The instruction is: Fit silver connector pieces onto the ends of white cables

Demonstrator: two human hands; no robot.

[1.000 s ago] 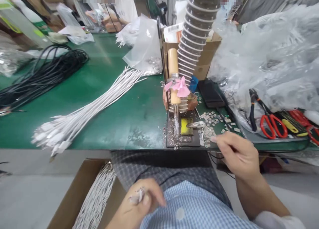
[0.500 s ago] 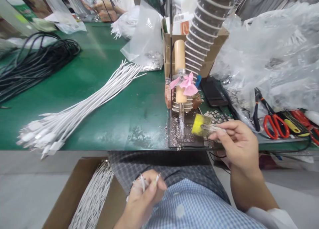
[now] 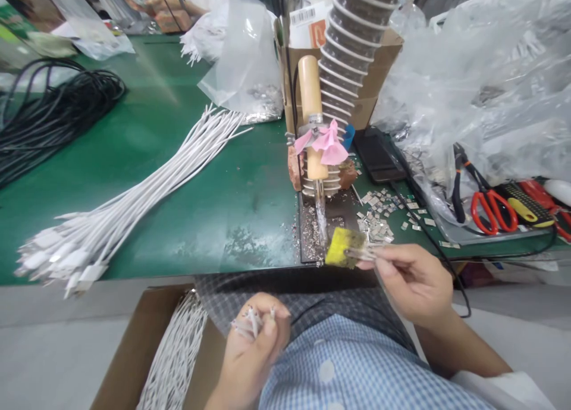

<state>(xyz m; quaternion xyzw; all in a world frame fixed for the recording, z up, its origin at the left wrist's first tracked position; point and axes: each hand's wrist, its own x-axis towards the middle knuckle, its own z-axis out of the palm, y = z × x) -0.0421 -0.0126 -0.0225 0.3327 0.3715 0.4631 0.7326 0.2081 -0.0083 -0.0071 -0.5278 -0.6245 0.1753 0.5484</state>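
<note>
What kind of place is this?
Probably a small cable-making workshop. A soldering iron stands clamped on the green bench, white cables lie in a bundle, and the right hand holds tweezers gripping a yellow sponge.

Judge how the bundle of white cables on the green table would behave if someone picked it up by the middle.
The white cables are thin, long and loose, with no tie visible, so they would probably droop at both ends and slide apart. The connector ends fan out near the table edge, so a few may well slip off. Each looks light; the bundle would likely drag rather than roll if pushed.
</note>
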